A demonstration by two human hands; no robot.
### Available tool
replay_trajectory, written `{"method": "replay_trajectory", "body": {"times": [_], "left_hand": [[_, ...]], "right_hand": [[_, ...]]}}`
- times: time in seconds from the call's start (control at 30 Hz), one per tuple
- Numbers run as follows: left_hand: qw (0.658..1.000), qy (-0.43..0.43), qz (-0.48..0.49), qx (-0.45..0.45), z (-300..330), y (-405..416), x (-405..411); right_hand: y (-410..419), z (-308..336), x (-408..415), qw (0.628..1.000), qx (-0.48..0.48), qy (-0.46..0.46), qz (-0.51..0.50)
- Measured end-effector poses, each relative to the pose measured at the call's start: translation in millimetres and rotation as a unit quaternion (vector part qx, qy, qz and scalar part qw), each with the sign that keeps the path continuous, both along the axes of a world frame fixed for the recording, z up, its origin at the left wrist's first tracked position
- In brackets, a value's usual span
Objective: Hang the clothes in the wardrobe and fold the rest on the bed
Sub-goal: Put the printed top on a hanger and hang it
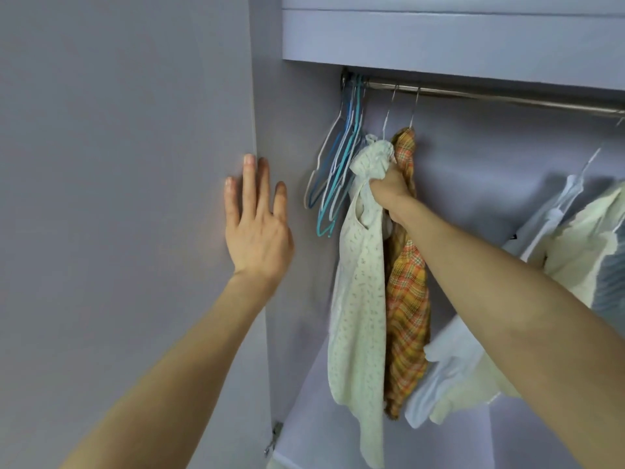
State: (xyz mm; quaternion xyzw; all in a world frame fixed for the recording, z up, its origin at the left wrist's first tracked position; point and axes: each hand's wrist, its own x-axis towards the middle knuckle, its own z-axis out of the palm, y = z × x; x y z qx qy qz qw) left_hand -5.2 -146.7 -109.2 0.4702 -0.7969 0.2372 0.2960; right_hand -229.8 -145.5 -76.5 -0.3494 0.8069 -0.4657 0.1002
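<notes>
Fingers of right hand (389, 187) vanish inside bunched cream garment (358, 282).

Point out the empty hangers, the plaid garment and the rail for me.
empty hangers (333, 170), head view, on the blue and white wire bunch.
plaid garment (407, 319), head view, on its hanging middle.
rail (490, 98), head view, on the bare metal bar.

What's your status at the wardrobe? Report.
Left hand flat on wardrobe door. Right hand shut on white printed garment under the rail. Plaid garment crowding alongside.
</notes>
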Motion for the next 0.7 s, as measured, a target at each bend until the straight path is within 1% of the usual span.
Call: {"method": "replay_trajectory", "body": {"times": [0.13, 0.2, 0.23, 0.3, 0.37, 0.47, 0.6, 0.7], "left_hand": [[0.998, -0.028, -0.030, 0.053, 8, 9, 7], [0.995, -0.024, -0.057, 0.077, 10, 21, 16], [0.993, -0.020, -0.070, 0.092, 8, 26, 20], [0.987, -0.007, -0.092, 0.129, 6, 44, 36], [0.981, 0.011, -0.106, 0.162, 1, 60, 52], [0.971, 0.040, -0.114, 0.207, -5, 88, 81], [0.961, 0.061, -0.101, 0.249, -18, 137, 128], [0.955, 0.083, -0.074, 0.275, -35, 176, 164]], "right_hand": [[33, -4, 19, 0.997, 0.033, -0.005, 0.067], [59, -8, 40, 0.995, 0.047, 0.042, 0.075], [70, -12, 50, 0.994, 0.048, 0.076, 0.064], [100, -21, 76, 0.991, 0.026, 0.121, 0.053], [126, -33, 101, 0.993, 0.016, 0.102, 0.061], [164, -47, 137, 0.992, 0.025, 0.063, 0.110], [208, -60, 188, 0.981, 0.035, 0.023, 0.189], [233, -71, 226, 0.967, 0.040, 0.018, 0.251]]}}
